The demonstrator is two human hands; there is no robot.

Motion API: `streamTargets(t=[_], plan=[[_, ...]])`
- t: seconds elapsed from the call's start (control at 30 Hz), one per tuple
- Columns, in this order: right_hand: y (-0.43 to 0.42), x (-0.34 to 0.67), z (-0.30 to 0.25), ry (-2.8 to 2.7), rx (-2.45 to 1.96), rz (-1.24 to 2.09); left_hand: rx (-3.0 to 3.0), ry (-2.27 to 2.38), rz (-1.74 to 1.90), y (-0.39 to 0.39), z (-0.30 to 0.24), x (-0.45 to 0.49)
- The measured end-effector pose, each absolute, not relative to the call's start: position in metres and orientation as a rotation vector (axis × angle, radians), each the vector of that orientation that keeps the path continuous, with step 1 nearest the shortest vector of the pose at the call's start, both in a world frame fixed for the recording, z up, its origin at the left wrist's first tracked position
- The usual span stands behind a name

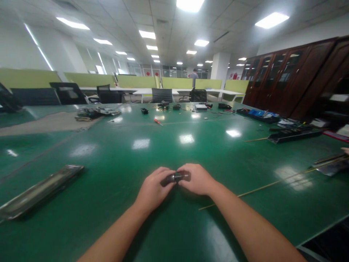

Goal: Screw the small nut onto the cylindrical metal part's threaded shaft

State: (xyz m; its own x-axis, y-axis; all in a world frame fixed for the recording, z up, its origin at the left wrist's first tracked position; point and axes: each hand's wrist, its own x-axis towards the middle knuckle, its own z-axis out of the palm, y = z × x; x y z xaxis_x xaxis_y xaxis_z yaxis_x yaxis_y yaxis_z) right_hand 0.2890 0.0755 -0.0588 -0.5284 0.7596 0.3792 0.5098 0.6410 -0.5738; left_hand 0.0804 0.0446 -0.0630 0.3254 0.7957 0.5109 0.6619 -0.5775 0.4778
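Both hands meet over the green table, closed around a small dark cylindrical thing (177, 177) with a shiny band near its middle. Its left part sits between the thumb and fingers of my left hand (154, 187). My right hand (196, 178) grips the brownish right end, fingers curled over the top and thumb below. The palms and fingers hide much of it, so its exact kind is unclear. A thin brass-coloured rod (261, 188) lies on the table and passes behind my right forearm.
A long clear-wrapped tray (40, 191) lies to the left. An orange screwdriver (157, 121) rests farther off, before several small dark parts. Dark trays (297, 134) line the right side, where another person's fingers (345, 150) show at the edge. The green table (109, 214) ends at lower right.
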Motion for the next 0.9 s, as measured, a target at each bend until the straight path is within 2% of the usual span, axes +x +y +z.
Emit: streamTargets(t=[0.9], plan=[[0.0766,0.2891,-0.0590,-2.277,-0.971,0.542,2.368,1.274,1.205,0.0414,-0.0598,0.0830]])
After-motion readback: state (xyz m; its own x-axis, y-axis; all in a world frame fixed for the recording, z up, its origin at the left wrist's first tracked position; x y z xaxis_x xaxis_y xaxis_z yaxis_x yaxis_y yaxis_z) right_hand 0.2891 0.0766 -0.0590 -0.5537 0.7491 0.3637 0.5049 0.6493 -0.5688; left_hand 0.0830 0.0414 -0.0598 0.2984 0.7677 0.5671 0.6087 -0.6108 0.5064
